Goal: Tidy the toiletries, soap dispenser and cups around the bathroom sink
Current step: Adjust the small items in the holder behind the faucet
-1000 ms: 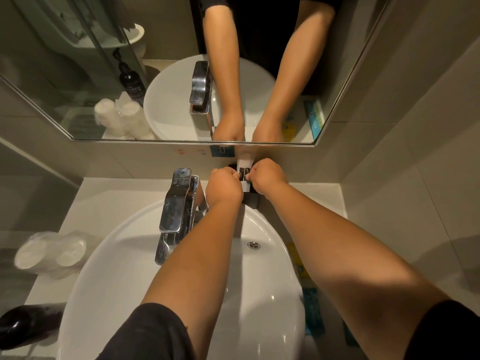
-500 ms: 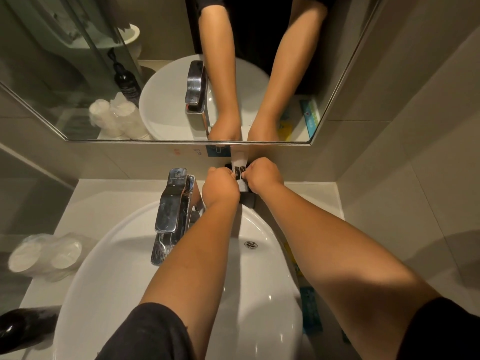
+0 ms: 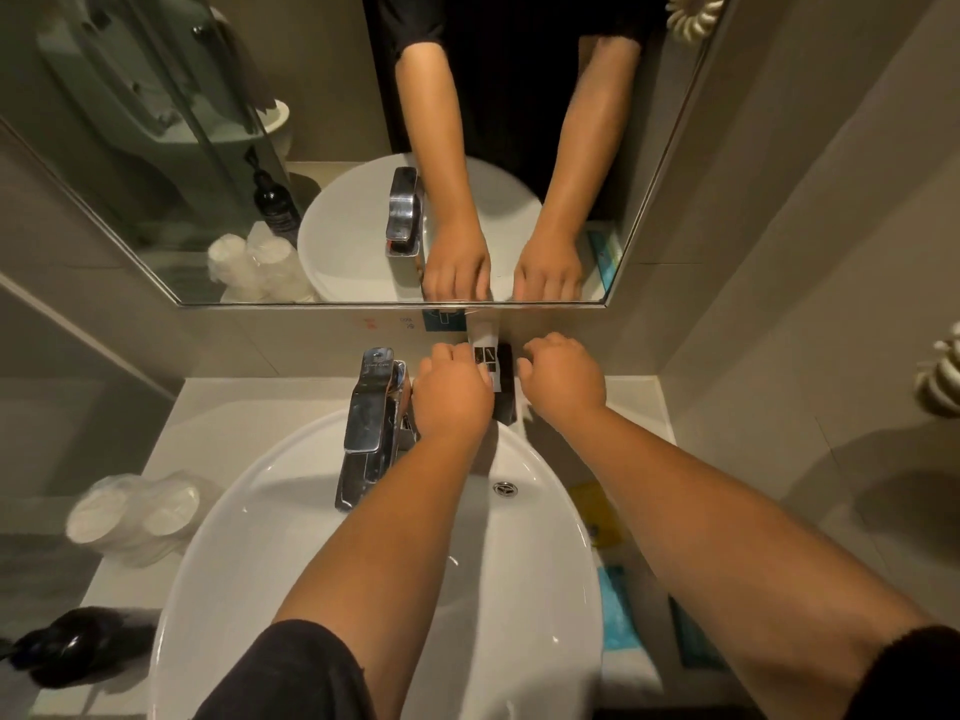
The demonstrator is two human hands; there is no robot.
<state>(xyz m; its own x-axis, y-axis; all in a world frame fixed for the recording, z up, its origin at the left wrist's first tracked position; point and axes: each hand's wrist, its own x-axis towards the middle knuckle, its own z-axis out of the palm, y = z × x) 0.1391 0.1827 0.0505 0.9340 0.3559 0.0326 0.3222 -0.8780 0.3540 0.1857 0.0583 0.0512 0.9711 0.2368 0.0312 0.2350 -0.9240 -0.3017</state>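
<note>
A black holder with white toiletry packets (image 3: 500,377) stands upright against the wall behind the white sink (image 3: 223,517). My left hand (image 3: 452,394) hovers just left of it, fingertips at the packets' edge. My right hand (image 3: 563,379) is just right of it, slightly apart. The mirror shows the fingers of both hands spread and holding nothing. Two plastic-wrapped cups (image 3: 135,514) lie on the counter at the left. A black soap dispenser (image 3: 70,646) sits at the lower left corner.
A chrome faucet (image 3: 371,423) stands right beside my left hand. A yellow packet (image 3: 597,511) and blue packets (image 3: 615,610) lie on the counter right of the sink. The mirror (image 3: 649,200) and wall close off the back; a coiled cord (image 3: 940,379) hangs at right.
Both hands were pinched together on the white packets in the holder; they have now let go and moved apart to either side. The camera has tilted up a little.
</note>
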